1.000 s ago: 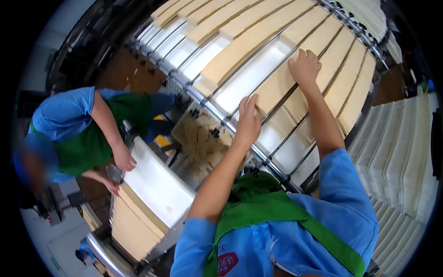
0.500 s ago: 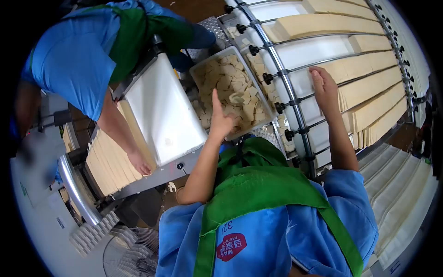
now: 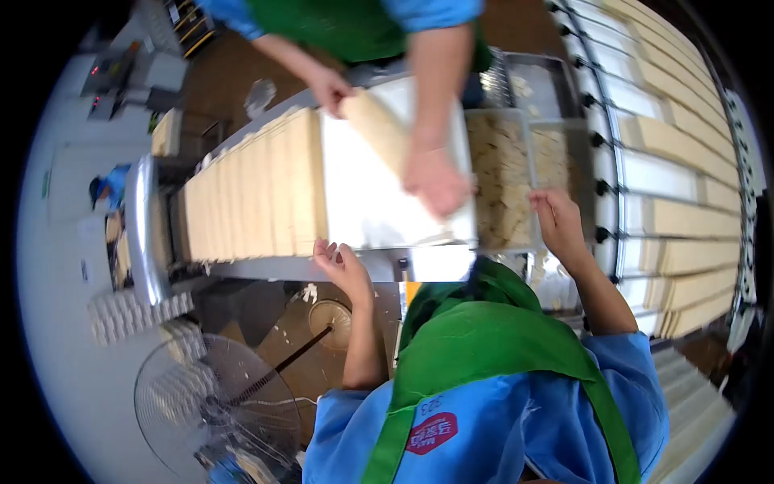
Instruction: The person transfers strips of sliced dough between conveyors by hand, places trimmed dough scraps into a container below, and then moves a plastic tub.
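My left hand point(image 3: 345, 270) is open with fingers loosely bent, at the near corner of a row of pale dough sheets point(image 3: 254, 185). I cannot tell whether its fingertips touch the last sheet. My right hand point(image 3: 560, 224) is closed, its fingers curled together, just right of a bin of dough scraps point(image 3: 500, 181). Whatever it may hold is hidden. Between my hands lies a white board point(image 3: 355, 194). On it a co-worker's two hands are at a long dough strip point(image 3: 372, 121), which lies at a slant; one of those hands is blurred.
To the right stands a rack point(image 3: 617, 177) with metal rods and black knobs, bearing several stacks of dough strips point(image 3: 693, 218). A floor fan point(image 3: 218, 403) is at lower left. A curved metal roller point(image 3: 143, 234) sits at the far end of the dough row.
My view has turned left. My left hand has gone from pointing over the scrap bin to the dough row. My right hand has come off the rack. The co-worker's hands now handle a strip on the board.
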`<state>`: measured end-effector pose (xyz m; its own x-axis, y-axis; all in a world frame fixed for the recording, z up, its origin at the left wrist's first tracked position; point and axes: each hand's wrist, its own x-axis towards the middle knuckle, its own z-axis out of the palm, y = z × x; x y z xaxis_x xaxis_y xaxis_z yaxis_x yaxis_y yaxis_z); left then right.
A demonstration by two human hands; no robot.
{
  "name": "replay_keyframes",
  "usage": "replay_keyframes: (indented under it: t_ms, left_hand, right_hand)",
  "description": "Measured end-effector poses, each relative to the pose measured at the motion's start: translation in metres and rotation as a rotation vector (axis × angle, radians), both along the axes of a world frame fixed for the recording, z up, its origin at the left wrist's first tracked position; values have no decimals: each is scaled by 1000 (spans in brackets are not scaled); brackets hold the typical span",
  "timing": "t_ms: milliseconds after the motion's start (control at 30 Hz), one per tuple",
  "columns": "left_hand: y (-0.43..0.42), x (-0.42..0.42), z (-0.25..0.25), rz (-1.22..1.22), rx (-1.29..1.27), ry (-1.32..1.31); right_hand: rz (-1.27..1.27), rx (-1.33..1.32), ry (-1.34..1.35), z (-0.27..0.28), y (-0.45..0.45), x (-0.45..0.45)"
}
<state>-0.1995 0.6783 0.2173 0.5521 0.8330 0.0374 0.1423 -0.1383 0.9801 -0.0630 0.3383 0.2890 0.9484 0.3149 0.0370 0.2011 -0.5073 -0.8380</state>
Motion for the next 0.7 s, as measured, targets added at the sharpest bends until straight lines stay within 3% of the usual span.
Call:
replay_keyframes:
  t_ms: [100, 200, 367, 433, 600, 700]
  left_hand:
    - [69, -19, -28, 199, 413, 608]
    - [102, -18, -24, 136, 281, 815]
    - [123, -5, -42, -1, 203, 747]
    - [115, 6, -32, -19, 161, 654]
    - [115, 11, -36, -141, 238, 614]
    - [118, 12, -38, -243, 240, 656]
  right_hand:
    - [198, -15, -67, 2, 62, -6]
    - [264, 16, -56, 10, 130, -11]
    - [457, -58, 23, -11, 237, 17]
    - [459, -131, -199, -47, 280, 34]
    - [300, -470, -233, -109, 386, 85]
    - [253, -579, -210, -99, 438, 122]
